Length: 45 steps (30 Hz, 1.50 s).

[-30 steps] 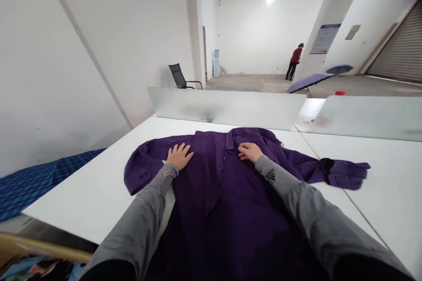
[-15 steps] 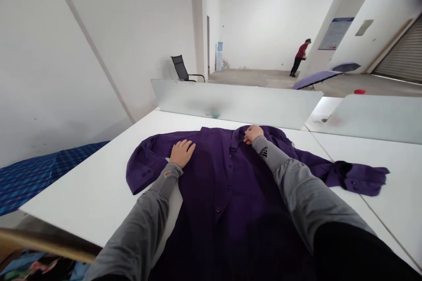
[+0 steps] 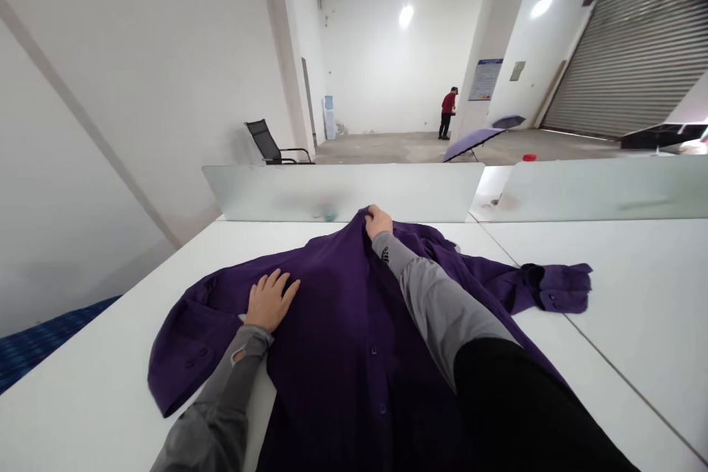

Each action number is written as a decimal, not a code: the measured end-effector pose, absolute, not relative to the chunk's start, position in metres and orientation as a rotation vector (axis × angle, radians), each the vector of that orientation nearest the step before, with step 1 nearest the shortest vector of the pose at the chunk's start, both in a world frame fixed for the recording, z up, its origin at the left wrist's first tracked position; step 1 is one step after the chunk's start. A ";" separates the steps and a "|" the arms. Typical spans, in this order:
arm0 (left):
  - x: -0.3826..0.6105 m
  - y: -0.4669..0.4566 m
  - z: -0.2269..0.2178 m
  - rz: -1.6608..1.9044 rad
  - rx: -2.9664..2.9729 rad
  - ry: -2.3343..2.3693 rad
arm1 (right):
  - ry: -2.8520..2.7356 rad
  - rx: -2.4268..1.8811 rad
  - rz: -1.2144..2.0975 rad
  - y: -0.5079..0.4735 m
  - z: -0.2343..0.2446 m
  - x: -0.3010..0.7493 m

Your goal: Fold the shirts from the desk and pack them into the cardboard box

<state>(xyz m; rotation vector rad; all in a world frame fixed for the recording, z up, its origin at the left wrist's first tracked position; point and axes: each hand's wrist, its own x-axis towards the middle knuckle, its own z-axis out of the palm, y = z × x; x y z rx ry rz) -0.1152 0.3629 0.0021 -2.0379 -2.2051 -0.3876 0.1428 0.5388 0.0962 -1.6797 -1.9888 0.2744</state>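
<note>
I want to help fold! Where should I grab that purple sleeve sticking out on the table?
Take the sleeve by its cuff, coming from the right side of the table. The cuff is the free end, lying flat and pointing that way, with nothing resting on it, so a pinch from above probably lifts it easily.

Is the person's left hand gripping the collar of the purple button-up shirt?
No, the left hand lies flat and open on the purple button-up shirt, while the right hand pinches its collar end.
</note>
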 end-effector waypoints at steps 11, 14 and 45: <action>-0.117 0.363 0.000 -0.272 -1.998 -2.288 | -2.112 -1.937 0.121 0.551 0.082 0.269; -0.117 0.364 -0.002 -0.286 -1.978 -2.294 | -2.258 -1.964 0.147 0.542 0.070 0.309; -0.064 0.302 0.032 -0.867 -2.069 -1.995 | -1.908 -1.511 0.517 0.135 0.030 0.438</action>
